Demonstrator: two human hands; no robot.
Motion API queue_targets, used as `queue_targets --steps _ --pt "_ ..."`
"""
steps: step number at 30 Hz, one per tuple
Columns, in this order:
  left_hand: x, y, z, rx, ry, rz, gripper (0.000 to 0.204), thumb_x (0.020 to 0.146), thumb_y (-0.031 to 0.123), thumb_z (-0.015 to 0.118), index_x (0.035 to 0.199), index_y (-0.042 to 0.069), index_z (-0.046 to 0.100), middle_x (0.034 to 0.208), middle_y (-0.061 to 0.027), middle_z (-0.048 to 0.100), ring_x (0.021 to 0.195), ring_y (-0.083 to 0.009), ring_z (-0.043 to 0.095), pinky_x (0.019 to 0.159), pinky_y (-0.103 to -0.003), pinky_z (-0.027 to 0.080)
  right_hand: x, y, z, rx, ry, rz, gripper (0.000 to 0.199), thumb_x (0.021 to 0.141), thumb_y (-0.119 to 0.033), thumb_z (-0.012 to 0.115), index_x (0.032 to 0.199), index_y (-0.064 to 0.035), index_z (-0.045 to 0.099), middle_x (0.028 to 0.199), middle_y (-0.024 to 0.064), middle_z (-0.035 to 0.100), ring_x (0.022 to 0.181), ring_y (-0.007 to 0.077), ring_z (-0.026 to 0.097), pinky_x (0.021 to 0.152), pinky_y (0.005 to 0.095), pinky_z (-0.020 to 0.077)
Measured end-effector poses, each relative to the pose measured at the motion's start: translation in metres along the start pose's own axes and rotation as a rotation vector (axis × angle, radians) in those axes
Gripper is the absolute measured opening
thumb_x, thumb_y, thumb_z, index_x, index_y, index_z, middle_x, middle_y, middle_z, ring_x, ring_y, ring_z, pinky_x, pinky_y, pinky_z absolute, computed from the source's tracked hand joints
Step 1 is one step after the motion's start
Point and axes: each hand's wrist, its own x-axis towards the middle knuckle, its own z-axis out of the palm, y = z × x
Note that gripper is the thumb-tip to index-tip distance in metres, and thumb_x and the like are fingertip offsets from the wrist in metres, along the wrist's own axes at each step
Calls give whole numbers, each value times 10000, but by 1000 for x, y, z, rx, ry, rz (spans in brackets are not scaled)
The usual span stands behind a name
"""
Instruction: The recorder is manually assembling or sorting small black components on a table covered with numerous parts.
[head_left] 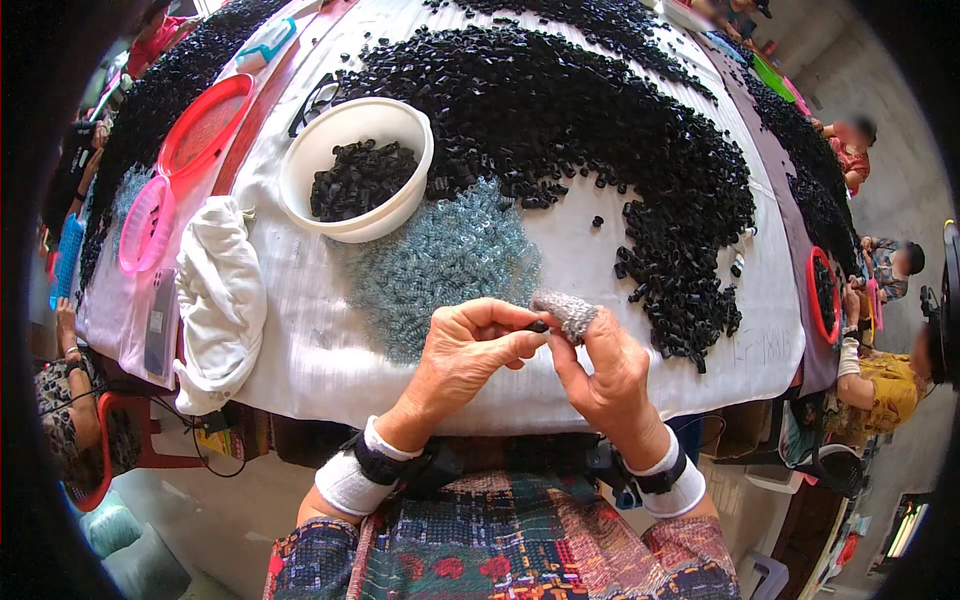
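My left hand point(462, 350) pinches a small black plastic piece point(537, 326) between thumb and forefinger, just above the table's near side. Close against it, my right hand point(607, 362) has its fingertips drawn together at the piece. A grey knitted finger cover point(568, 312) wraps one of its fingers, and whatever lies between those tips is hidden. Beyond my hands spreads a heap of small bluish metal coil springs point(440, 265). Behind and to the right lies a large pile of similar black pieces point(560, 100).
A white bowl point(425, 190) partly filled with black pieces stands beyond the springs. At left are a crumpled white cloth point(222, 300), a pink basket point(147, 225) and a red-rimmed sieve point(205, 125). White cloth point(310, 370) covers the table. Other people sit along both sides.
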Motion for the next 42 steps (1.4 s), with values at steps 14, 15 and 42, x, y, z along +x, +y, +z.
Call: queue_targets --steps 14,15,42 --pt "1 12 -5 -152 -6 -53 175 813 62 683 957 -21 629 782 -91 651 673 -135 630 589 -259 534 48 91 -18 -186 107 304 141 825 27 534 961 28 569 852 177 638 773 283 656 654 347 516" --pt "2 12 -6 -153 -10 -49 175 813 62 683 957 -21 629 782 -91 651 673 -135 630 589 -259 534 52 96 -16 -190 109 301 141 825 27 534 961 28 569 852 177 638 773 283 656 654 347 516" --pt "-3 12 0 -163 18 -22 162 819 56 677 953 -13 619 799 -80 653 697 -127 639 596 -238 528 36 18 -9 381 -51 434 211 799 34 604 1000 -21 634 893 80 661 814 98 624 725 246 511"
